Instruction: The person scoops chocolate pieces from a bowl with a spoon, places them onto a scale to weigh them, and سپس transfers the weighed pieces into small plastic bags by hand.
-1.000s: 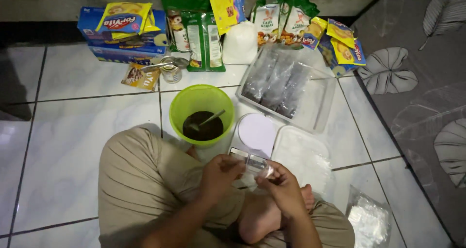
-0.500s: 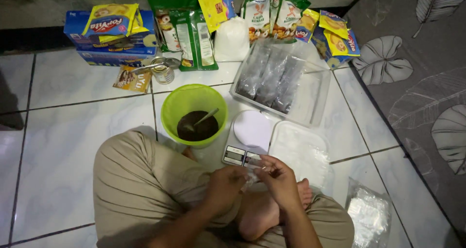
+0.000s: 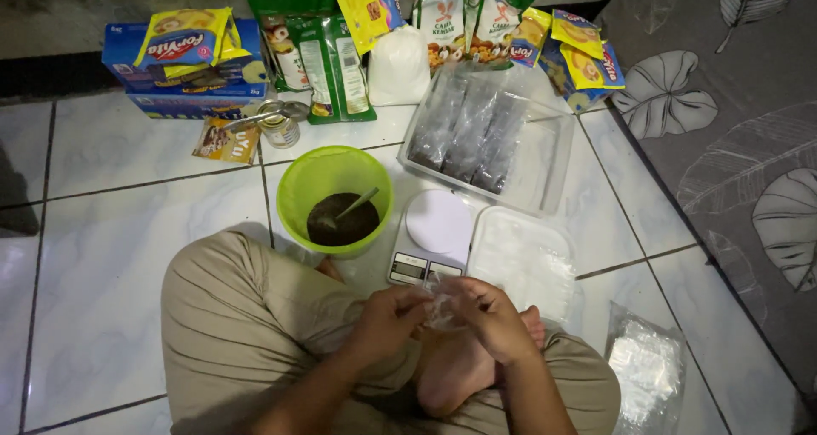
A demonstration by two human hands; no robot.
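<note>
both hands are pinching a small clear plastic bag point(image 3: 444, 303) over the lap, left hand point(image 3: 387, 316) and right hand point(image 3: 494, 316) closed on its mouth; rubbing the film apart gently is looking wisest, beside the scale point(image 3: 430, 239).

Can't really see the little clear plastic bag point(image 3: 444, 303), the fingers cover most of it. Bottom edge chops off both forearms, and the scale point(image 3: 430, 239) display's too tiny to read.

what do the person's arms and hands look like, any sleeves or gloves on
Both hands are bare: no gloves on the left hand or the right hand. No rings or watch show. The forearms are uncovered, with no sleeve reaching into view. Both arms come up from the bottom edge.
</note>
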